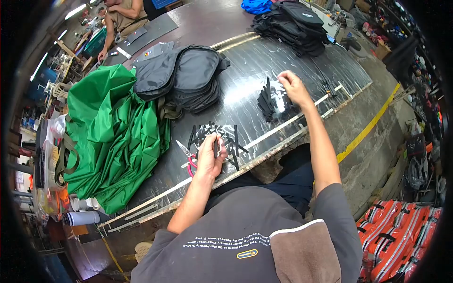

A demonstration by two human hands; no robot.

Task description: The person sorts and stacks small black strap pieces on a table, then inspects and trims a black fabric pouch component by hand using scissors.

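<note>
Black strips lie in two loose piles on the dark desk, one around the left hand, the other just beside the right hand. The left grips a short strip between thumb and fingers. The right's fingers are bent together, though from here I can't tell whether they pinch anything. Red-handled scissors lie near the left.

Grey T-shirt, white lettering, dark trousers
</note>
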